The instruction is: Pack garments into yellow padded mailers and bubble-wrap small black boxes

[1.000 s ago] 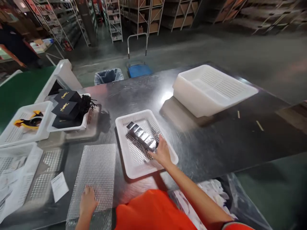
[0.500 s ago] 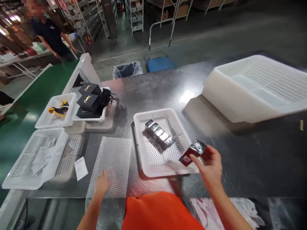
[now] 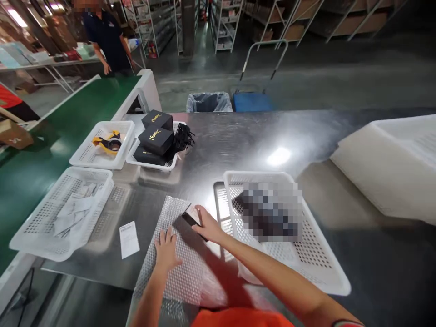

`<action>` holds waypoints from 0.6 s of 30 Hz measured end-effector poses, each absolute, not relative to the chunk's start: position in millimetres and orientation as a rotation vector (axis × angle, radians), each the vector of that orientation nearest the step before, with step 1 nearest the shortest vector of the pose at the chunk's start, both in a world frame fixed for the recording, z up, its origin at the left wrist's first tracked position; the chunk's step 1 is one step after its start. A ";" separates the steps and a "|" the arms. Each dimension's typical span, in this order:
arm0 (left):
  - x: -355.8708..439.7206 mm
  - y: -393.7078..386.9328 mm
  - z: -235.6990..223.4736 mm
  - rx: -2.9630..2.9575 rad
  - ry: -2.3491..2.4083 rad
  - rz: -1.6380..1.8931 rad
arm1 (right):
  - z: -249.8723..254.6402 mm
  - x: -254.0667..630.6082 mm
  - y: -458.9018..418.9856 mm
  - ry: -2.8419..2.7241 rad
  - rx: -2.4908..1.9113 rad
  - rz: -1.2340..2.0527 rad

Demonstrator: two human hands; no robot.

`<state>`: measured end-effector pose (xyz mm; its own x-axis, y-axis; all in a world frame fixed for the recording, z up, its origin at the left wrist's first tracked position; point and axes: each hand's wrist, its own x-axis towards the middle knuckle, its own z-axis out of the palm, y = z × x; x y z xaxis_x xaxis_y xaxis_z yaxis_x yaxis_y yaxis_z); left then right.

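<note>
My left hand (image 3: pixel 166 252) rests with spread fingers on a sheet of bubble wrap (image 3: pixel 185 279) on the metal table. A small dark box (image 3: pixel 190 219) is gripped in my right hand (image 3: pixel 209 225) over the upper right part of that sheet. Right of it stands a white perforated basket (image 3: pixel 316 254), partly behind my right forearm. What lies inside this basket is pixelated, so its details are hidden. A printed paper slip (image 3: pixel 129 239) lies left of the bubble wrap.
At the left are white baskets with papers (image 3: pixel 76 209), a yellow-and-black tape dispenser (image 3: pixel 108 143) and black boxes (image 3: pixel 156 138). A large white bin (image 3: pixel 384 168) stands right. Beyond are a green conveyor (image 3: pixel 78 106), a lined waste bin (image 3: pixel 207 102), a blue trolley (image 3: pixel 252 101) and a person (image 3: pixel 105 43).
My right hand has carried the small box leftward from the basket to above the bubble wrap. My left hand has spread its fingers on the sheet. The view has turned somewhat.
</note>
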<state>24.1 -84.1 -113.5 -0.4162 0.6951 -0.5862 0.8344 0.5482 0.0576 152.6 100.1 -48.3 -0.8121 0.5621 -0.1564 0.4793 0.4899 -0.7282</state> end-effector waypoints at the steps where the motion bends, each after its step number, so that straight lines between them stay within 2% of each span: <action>1: 22.3 -83.5 -115.7 1.229 2.239 -0.304 | -56.6 134.9 98.6 -2.743 -0.884 1.117; 8: 23.1 -83.5 -132.1 1.208 2.298 -0.280 | -109.9 81.1 91.2 -3.120 -0.639 0.543; 12: 25.2 -83.6 -134.5 1.166 2.287 -0.276 | -130.7 81.1 95.0 -3.155 -0.632 0.483; 18: 27.3 -72.5 -123.4 1.118 2.295 -0.325 | -133.5 91.6 99.6 -3.126 -0.643 0.521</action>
